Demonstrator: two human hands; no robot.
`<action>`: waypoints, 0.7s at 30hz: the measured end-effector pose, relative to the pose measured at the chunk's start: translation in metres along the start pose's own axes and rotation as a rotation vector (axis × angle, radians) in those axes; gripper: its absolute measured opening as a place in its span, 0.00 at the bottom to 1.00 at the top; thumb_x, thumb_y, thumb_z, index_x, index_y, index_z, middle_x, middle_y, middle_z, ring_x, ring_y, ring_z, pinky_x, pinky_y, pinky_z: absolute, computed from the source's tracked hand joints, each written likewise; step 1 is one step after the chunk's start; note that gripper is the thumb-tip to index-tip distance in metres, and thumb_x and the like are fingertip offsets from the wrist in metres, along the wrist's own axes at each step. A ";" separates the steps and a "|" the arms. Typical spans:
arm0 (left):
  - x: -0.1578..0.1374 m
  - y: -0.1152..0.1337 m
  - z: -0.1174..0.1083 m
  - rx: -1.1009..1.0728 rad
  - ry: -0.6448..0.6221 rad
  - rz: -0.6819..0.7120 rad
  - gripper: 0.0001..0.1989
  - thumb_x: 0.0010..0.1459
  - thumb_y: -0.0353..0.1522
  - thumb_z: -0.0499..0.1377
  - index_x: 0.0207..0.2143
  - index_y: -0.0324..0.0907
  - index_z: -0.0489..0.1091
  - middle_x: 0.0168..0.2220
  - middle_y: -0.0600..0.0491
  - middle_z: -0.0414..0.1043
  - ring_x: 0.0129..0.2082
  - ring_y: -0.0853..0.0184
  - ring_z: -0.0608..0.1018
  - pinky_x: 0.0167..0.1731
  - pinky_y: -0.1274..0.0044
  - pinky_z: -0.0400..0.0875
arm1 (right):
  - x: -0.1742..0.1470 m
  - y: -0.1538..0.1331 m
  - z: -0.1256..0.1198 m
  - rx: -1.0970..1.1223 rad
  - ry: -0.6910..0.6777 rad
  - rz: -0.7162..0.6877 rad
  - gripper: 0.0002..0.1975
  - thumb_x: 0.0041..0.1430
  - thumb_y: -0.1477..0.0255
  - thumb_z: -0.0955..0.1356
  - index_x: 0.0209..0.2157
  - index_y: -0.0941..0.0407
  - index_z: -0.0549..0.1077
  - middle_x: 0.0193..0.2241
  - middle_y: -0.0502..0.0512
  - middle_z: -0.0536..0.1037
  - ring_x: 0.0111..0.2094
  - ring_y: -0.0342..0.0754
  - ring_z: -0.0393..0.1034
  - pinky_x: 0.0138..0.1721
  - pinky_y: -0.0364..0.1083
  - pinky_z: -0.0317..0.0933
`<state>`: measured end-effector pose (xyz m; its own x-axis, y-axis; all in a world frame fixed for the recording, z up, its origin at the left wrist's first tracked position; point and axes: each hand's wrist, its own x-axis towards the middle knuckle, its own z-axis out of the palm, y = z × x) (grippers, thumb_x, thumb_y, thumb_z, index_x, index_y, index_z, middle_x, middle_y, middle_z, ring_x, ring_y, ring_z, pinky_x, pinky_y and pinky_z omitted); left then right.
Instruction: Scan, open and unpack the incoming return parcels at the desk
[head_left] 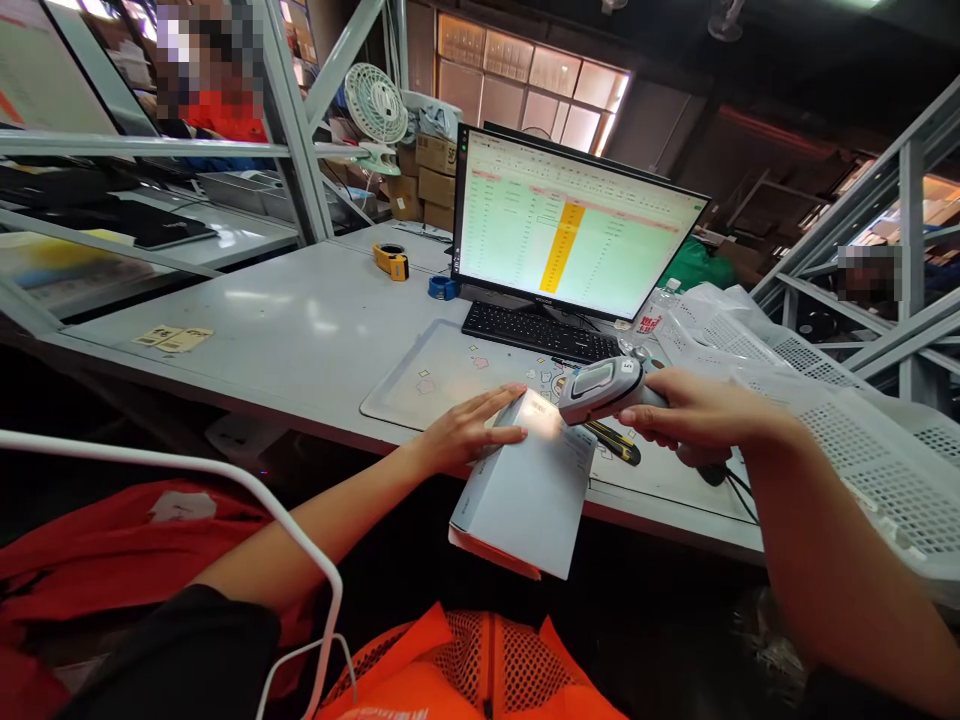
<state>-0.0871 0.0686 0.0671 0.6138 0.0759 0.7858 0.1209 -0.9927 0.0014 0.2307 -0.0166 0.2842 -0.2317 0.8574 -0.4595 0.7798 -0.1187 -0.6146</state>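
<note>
My left hand (474,430) grips a white box (527,487) by its upper left side, thumb across the top face. The box is tilted and juts out over the table's front edge, with an orange-red strip along its near end. In my right hand (694,415) is a grey barcode scanner (602,388), its head just above the box's far right corner and a light patch falling on the box. The scanner's cable runs down to the right. Behind the box, a yellow-and-black utility knife (616,442) lies on the desk mat (420,385), partly hidden.
A monitor (517,230) showing a spreadsheet stands behind a black keyboard (540,332). Tape rolls (391,262) and brown cards (174,338) lie leftward. White perforated baskets (874,470) fill the right side. A white tube (247,480) crosses the lower left. Two people are farther back.
</note>
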 end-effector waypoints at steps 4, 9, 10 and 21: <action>-0.007 -0.004 -0.001 0.001 -0.025 -0.035 0.32 0.60 0.26 0.68 0.64 0.51 0.64 0.79 0.39 0.44 0.75 0.48 0.62 0.67 0.53 0.71 | 0.001 0.002 -0.001 -0.001 -0.008 -0.011 0.36 0.58 0.39 0.74 0.56 0.50 0.74 0.23 0.43 0.63 0.16 0.37 0.50 0.14 0.39 0.46; -0.029 -0.013 -0.005 -0.102 0.054 -0.228 0.28 0.63 0.26 0.65 0.63 0.48 0.66 0.75 0.38 0.56 0.75 0.51 0.62 0.69 0.54 0.68 | 0.036 0.032 -0.008 -0.167 0.226 -0.120 0.26 0.63 0.46 0.72 0.43 0.56 0.77 0.27 0.52 0.75 0.24 0.44 0.68 0.22 0.41 0.61; -0.034 -0.014 -0.007 -0.147 0.071 -0.315 0.27 0.63 0.29 0.66 0.62 0.46 0.68 0.73 0.37 0.60 0.74 0.52 0.64 0.69 0.55 0.68 | 0.049 0.045 -0.009 -0.189 0.298 -0.123 0.24 0.65 0.48 0.71 0.42 0.57 0.76 0.29 0.54 0.77 0.26 0.46 0.71 0.25 0.43 0.64; -0.057 -0.023 -0.033 -0.177 0.270 -1.236 0.37 0.48 0.56 0.70 0.53 0.40 0.75 0.53 0.39 0.82 0.55 0.42 0.82 0.54 0.56 0.80 | 0.153 0.147 0.035 -0.368 0.891 0.269 0.25 0.71 0.60 0.69 0.62 0.60 0.71 0.54 0.67 0.78 0.51 0.57 0.77 0.53 0.54 0.70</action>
<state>-0.1506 0.0837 0.0425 -0.0120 0.9530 0.3026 0.3780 -0.2758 0.8838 0.2896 0.0797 0.1017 0.3813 0.9054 0.1865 0.9089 -0.3303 -0.2546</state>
